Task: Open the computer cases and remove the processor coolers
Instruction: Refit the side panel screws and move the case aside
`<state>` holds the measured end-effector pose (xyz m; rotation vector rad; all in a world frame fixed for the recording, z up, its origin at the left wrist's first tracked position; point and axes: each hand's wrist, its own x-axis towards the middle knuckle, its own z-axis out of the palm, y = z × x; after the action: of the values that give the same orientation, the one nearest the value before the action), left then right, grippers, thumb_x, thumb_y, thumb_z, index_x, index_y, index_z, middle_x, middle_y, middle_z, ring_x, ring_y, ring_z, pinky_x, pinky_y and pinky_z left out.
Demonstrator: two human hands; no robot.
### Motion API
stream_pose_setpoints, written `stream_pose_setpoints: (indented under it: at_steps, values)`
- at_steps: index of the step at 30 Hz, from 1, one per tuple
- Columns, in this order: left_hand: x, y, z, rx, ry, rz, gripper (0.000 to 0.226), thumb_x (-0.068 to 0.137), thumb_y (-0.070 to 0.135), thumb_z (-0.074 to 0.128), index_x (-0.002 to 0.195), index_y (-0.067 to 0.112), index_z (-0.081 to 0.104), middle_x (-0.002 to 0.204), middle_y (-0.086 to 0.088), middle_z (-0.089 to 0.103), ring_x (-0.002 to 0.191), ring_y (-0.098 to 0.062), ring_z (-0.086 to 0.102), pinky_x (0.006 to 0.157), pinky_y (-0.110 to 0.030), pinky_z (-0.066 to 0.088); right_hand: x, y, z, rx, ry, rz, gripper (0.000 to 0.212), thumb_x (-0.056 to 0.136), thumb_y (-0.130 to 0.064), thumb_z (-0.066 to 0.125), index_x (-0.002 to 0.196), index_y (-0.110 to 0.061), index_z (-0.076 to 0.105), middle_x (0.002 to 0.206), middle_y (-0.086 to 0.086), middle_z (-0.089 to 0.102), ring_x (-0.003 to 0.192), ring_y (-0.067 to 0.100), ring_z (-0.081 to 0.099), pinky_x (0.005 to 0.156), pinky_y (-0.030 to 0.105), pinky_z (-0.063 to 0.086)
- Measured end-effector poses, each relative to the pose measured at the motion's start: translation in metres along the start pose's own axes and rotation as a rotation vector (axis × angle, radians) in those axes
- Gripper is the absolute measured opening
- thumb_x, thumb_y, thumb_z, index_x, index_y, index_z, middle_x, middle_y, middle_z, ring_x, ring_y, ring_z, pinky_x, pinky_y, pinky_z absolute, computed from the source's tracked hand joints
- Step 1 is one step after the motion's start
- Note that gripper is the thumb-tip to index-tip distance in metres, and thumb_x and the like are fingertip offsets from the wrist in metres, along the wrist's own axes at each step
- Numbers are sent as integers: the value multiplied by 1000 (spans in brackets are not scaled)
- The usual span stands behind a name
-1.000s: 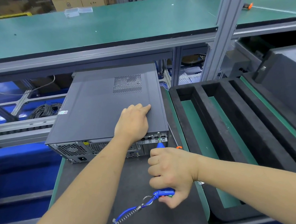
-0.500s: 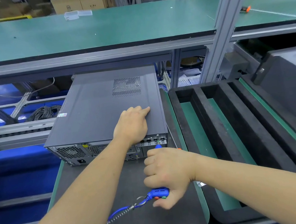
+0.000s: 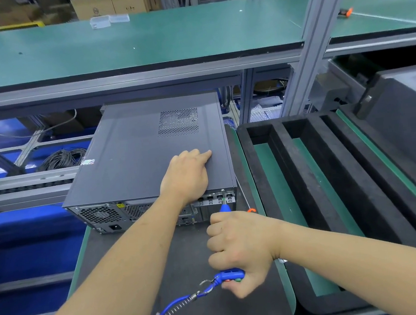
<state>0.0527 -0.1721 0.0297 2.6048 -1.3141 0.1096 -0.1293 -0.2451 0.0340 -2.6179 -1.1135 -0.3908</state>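
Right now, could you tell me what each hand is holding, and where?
Right hand grips the blue screwdriver round its handle. Left hand holds nothing, resting on the computer case.

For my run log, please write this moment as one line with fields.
left hand: presses grey metal computer case lid | right hand: grips blue electric screwdriver, bit at rear top edge | lid: on | cooler: not visible

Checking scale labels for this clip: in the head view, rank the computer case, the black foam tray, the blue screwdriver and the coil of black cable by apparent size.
1. black foam tray, though it runs nearer the camera
2. computer case
3. coil of black cable
4. blue screwdriver, mostly hidden in the right hand, so unsure against the coil
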Motion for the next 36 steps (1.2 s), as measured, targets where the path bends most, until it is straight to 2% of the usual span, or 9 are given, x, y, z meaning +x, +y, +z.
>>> stream_pose_setpoints:
  at_steps: [16, 23, 31, 36]
  values:
    - [0, 0, 2, -2, 25, 0, 50, 99, 12, 35, 146, 20, 48, 104, -5, 59, 92, -28, 49, 88, -40, 41, 1, 1, -2, 5, 31, -11, 42, 76, -45, 69, 59, -13, 49, 52, 1, 37, 53, 26, 28, 60, 34, 25]
    - [0, 1, 2, 0, 34, 4, 50, 99, 12, 35, 146, 20, 48, 103, -4, 59, 92, -27, 50, 88, -40, 42, 5, 3, -4, 0, 26, -13, 42, 75, -44, 70, 58, -12, 50, 51, 2, 38, 52, 26, 29, 60, 33, 24]
    - [-1, 1, 2, -2, 50, 14, 51, 98, 12, 35, 146, 20, 48, 105, -5, 59, 94, -29, 51, 88, -41, 42, -7, 5, 1, -83, -134, -66, 38, 69, -44, 74, 58, -14, 52, 50, 0, 38, 52, 24, 29, 61, 34, 27]
    - [-1, 1, 3, -6, 70, 27, 51, 98, 12, 36, 146, 20, 49, 105, -5, 60, 94, -29, 51, 88, -41, 41, -4, 3, 3, -128, -185, -71, 37, 68, -45, 74, 56, -15, 55, 48, 0, 43, 49, 24, 32, 59, 32, 24]
